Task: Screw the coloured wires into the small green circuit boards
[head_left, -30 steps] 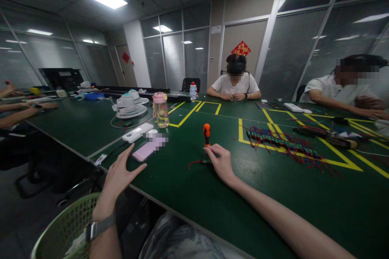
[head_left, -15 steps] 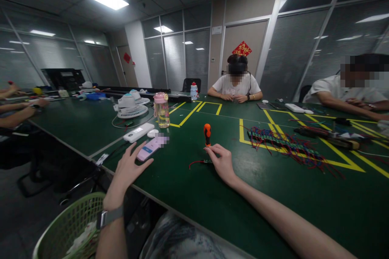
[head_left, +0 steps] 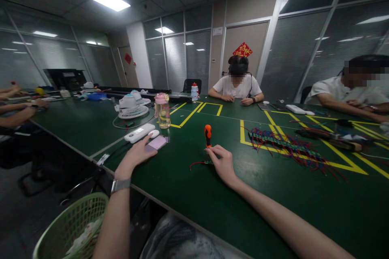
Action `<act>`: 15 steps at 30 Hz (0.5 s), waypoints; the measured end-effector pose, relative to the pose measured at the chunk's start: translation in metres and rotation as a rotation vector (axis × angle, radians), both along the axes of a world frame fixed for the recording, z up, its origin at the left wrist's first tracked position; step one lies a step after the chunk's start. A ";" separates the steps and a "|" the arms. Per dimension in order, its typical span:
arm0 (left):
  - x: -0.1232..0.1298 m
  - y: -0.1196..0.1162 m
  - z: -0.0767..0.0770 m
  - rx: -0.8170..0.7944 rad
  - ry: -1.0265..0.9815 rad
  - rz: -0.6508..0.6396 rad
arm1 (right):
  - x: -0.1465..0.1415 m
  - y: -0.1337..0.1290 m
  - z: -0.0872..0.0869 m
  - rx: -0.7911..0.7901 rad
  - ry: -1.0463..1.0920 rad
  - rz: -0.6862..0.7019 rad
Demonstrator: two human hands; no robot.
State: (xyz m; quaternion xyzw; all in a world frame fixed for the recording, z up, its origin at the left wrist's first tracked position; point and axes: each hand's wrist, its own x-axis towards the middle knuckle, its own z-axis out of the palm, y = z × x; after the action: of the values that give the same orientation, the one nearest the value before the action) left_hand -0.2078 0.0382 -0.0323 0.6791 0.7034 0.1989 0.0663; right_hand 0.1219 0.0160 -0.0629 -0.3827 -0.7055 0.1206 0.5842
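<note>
My left hand (head_left: pixel 138 157) is over a smartphone (head_left: pixel 157 143) lying on the green table, with the thumb along its near edge and the fingers at its far side. The hand covers the phone's left part. With thumb and fingertips pinched together, my right hand (head_left: pixel 222 162) grips an orange and black screwdriver (head_left: pixel 208 134) low down, its handle pointing up. The screwdriver's tip is hidden. Beneath that hand lies a small circuit board (head_left: pixel 208 162) with a red wire (head_left: pixel 196 164), partly covered by the fingers.
A white power bank (head_left: pixel 139 132), a water bottle (head_left: pixel 163 113) and white fans (head_left: pixel 132 107) stand left. Wired circuit boards (head_left: pixel 282 142) lie right, across yellow tape. Two people (head_left: pixel 235 85) sit opposite; another person's arms (head_left: pixel 27 111) show far left. A green basket (head_left: pixel 50 232) stands below the table edge.
My left hand has moved forward and right, from beside the phone onto it, and its fingers have drawn in. My right hand stays on the screwdriver. The person opposite has parted their hands.
</note>
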 end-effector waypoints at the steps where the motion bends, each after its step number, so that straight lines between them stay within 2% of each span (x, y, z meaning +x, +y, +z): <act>1: 0.001 0.004 0.003 -0.027 0.014 0.008 | 0.000 0.000 0.000 -0.002 0.001 0.002; 3: 0.006 0.009 0.007 -0.042 0.053 0.009 | 0.000 0.000 0.000 -0.008 0.004 0.005; 5: 0.013 0.006 0.009 0.014 0.099 0.017 | 0.001 -0.001 0.000 -0.012 0.006 0.006; 7: 0.023 -0.003 0.009 0.146 0.151 0.005 | 0.001 -0.001 0.001 -0.017 0.007 0.008; 10: 0.042 -0.023 0.008 0.356 0.201 0.068 | 0.001 -0.001 0.001 -0.017 0.008 0.012; 13: 0.061 -0.040 0.007 0.616 0.165 0.157 | 0.001 -0.001 0.000 -0.011 0.003 0.010; 15: 0.071 -0.048 0.008 0.728 0.129 0.180 | 0.001 -0.001 0.000 -0.009 -0.005 0.006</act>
State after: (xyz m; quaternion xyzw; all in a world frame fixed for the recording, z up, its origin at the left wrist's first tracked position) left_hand -0.1372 -0.0095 -0.0243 0.6047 0.6464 0.3977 -0.2414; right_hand 0.1231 0.0153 -0.0631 -0.3833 -0.7076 0.1246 0.5804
